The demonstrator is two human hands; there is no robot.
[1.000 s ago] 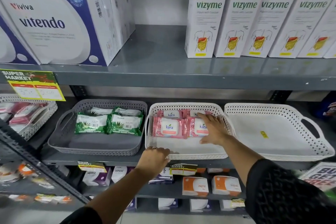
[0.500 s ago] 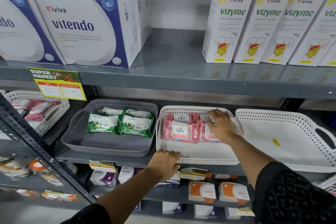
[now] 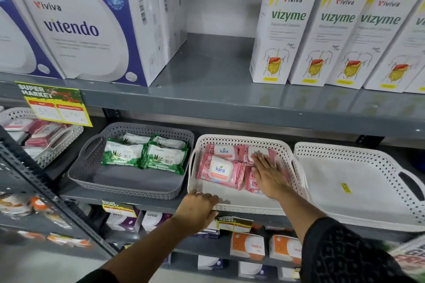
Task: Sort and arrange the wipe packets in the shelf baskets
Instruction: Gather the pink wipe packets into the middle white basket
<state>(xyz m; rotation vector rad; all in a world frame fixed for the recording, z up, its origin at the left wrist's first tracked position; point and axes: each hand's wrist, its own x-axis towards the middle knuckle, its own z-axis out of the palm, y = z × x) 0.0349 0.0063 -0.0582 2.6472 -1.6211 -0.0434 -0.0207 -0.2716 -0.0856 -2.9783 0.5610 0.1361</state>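
Observation:
Several pink Kara wipe packets (image 3: 220, 170) lie in the middle white basket (image 3: 243, 208) on the grey shelf. My right hand (image 3: 268, 174) lies flat, fingers together, on the right-hand pink packets, partly hiding them. My left hand (image 3: 197, 210) is curled over the front left rim of that white basket. To the left, a grey basket (image 3: 128, 185) holds several green Origami wipe packets (image 3: 145, 154) in its rear half. A white basket (image 3: 358, 188) on the right has only a small yellow sticker in it.
Another white basket (image 3: 57, 140) with mixed pink packets sits at far left behind a yellow price tag (image 3: 55, 105). Vitendo boxes (image 3: 92, 27) and Vizyme cartons (image 3: 331, 27) stand on the upper shelf. Boxed goods fill the lower shelves. A grey rack upright (image 3: 46, 193) crosses the left foreground.
My right hand has slid from the rear packets toward the front and now lies flat on the right-hand pink packets. My left hand stays on the basket rim. The camera moved closer.

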